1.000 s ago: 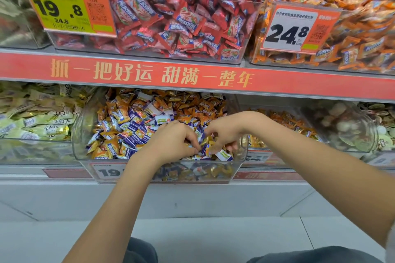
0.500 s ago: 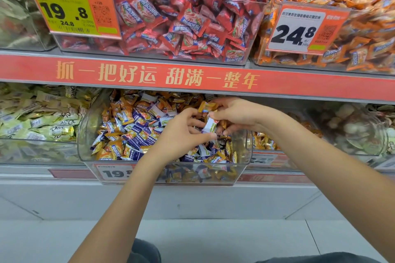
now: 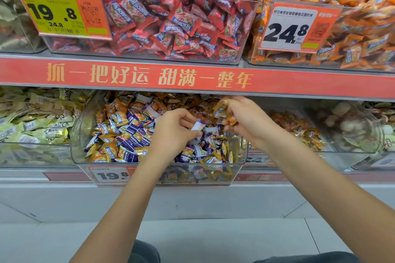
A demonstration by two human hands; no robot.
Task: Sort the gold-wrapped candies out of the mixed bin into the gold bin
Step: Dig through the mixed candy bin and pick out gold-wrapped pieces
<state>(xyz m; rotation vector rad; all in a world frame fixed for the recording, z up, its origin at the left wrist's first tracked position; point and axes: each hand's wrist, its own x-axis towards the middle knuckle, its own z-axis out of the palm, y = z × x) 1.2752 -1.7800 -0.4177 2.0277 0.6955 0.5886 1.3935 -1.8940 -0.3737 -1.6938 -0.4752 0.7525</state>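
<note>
Right hand pinches gold-wrapped candies above the mixed bin — light, crinkly, slippery; grip by the wrapper body. Left hand pinches a white-purple candy.

The mixed bin sits at centre frame on the lower shelf, both hands above its candies: left hand mid-bin, right hand toward its right side. The gold bin lies just right (partly hidden). Two further bins stand above.
</note>
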